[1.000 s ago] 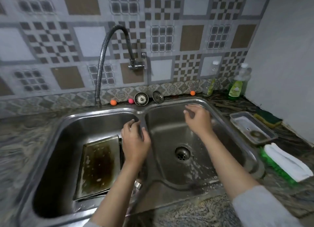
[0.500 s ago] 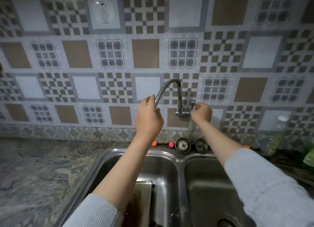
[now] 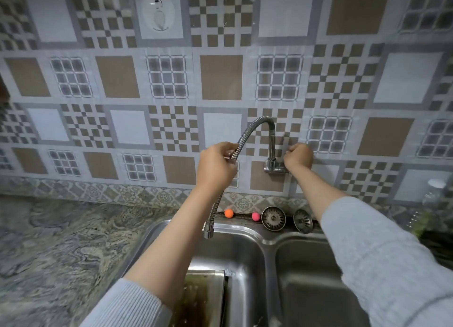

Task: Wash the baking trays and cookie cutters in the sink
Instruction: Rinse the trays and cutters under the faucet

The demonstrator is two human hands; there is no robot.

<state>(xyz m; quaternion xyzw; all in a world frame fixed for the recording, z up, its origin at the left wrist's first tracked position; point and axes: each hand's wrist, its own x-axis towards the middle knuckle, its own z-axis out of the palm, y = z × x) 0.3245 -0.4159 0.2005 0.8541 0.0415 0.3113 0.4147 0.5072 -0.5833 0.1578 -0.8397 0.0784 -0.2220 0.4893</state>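
In the head view, the flexible faucet hose [image 3: 241, 141] is gripped by the left hand [image 3: 217, 167], whose fingers [image 3: 221, 147] are curled round the ribbed metal just below the top of its arch. The nozzle [image 3: 208, 228] hangs below that hand, over the back rim of the left basin [image 3: 245, 250]. The right hand [image 3: 297, 156] is closed at the tap handle beside the chrome valve body [image 3: 274, 167]; its fingers are bunched tight, and the handle itself is hidden behind them, so the exact grip cannot be told. No water is seen at the nozzle.

A soiled baking tray [image 3: 203, 299] lies in the left basin at the bottom of the frame, partly covered by the left forearm. No cookie cutters can be made out (they may sit below the frame).

The main risk is judged to be splashing. If the valve is opened hard while the nozzle is aimed near the rim, water could be thrown onto the tabletop [image 3: 61, 241] or the sleeves. The hose could also spring back once released and swing the stream off the tray. Two sink strainers [image 3: 273, 218] and two small coloured balls [image 3: 228, 213] rest on the ledge behind the basins and could be knocked in by a swinging hose.
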